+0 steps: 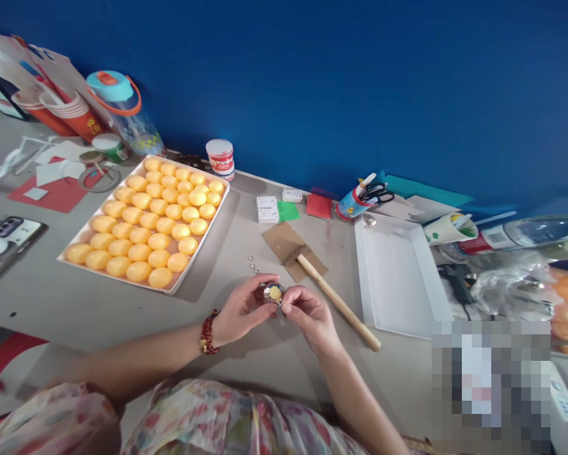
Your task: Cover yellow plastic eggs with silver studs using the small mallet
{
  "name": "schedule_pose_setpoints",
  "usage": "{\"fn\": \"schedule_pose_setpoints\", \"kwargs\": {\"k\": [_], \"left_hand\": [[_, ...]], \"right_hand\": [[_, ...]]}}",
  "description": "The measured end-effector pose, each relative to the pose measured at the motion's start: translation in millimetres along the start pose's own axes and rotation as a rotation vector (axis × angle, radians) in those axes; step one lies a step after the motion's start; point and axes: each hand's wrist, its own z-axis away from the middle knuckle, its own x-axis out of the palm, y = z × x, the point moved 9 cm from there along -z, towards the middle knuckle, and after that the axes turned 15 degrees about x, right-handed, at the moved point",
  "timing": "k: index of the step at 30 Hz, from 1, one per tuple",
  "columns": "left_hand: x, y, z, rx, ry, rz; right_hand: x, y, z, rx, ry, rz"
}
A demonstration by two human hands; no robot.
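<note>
Both my hands meet over the grey table near its front. My left hand [243,308], with a red bead bracelet on the wrist, and my right hand [309,313] pinch a small round metal piece with a yellow centre [273,293] between their fingertips. A few tiny silver beads [253,264] lie just beyond my left hand. A wooden mallet [339,302] rests on brown cardboard [287,245] right beside my right hand.
A white tray of several yellow balls [146,221] sits to the left. An empty white tray [394,278] lies to the right. Small white boxes [267,210], green and red squares, a cup with scissors [362,199], a jar [221,158], paper cups and a bottle line the blue wall.
</note>
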Motion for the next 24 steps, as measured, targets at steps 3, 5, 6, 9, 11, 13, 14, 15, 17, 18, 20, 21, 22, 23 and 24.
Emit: {"fn": "schedule_pose_setpoints", "kwargs": {"k": [3, 5, 6, 9, 11, 13, 14, 15, 17, 18, 20, 21, 22, 23, 24], "left_hand": [[-1.5, 3.1, 0.0, 0.037, -0.006, -0.054], [-3.0, 4.3, 0.1, 0.051, -0.005, -0.088], [-3.6, 4.7, 0.2, 0.053, -0.005, -0.102], [-4.6, 7.2, -0.4, 0.064, -0.005, -0.14], [-5.2, 8.7, -1.0, 0.072, -0.008, -0.17], [-5.8, 9.5, -1.6, 0.081, -0.013, -0.192], [-6.0, 9.5, -1.8, 0.084, -0.016, -0.198], [-5.9, 9.5, -2.0, 0.087, -0.02, -0.198], [-5.5, 9.2, -2.2, 0.088, -0.028, -0.196], [-5.4, 9.2, -2.3, 0.086, -0.028, -0.194], [-5.2, 8.9, -2.5, 0.078, -0.024, -0.172], [-5.0, 8.7, -2.5, 0.071, -0.023, -0.156], [-4.8, 8.8, -2.6, 0.068, -0.021, -0.143], [-4.8, 9.1, -2.7, 0.068, -0.02, -0.136], [-4.9, 9.5, -2.8, 0.069, -0.02, -0.138]], "right_hand": [[2.1, -3.3, 1.2, -0.017, 0.002, 0.017], [2.5, -5.5, 1.8, -0.029, 0.014, 0.029], [2.3, -6.0, 1.9, -0.03, 0.024, 0.035], [1.1, -5.4, 1.7, -0.016, 0.05, 0.052], [0.4, -4.6, 1.7, -0.003, 0.066, 0.068], [-0.2, -4.6, 2.1, 0.001, 0.085, 0.087], [-0.3, -4.8, 2.4, 0.003, 0.095, 0.097], [-0.4, -5.0, 2.7, 0.004, 0.103, 0.105], [-0.6, -5.1, 3.3, 0.005, 0.116, 0.111], [-0.8, -5.0, 3.5, 0.004, 0.12, 0.109], [-1.2, -4.3, 3.5, 0.0, 0.12, 0.096], [-1.3, -3.7, 3.2, -0.003, 0.116, 0.088], [-1.4, -3.0, 2.9, -0.007, 0.11, 0.08], [-1.5, -2.4, 2.5, -0.012, 0.103, 0.072], [-1.7, -1.8, 2.1, -0.016, 0.098, 0.064]]}}
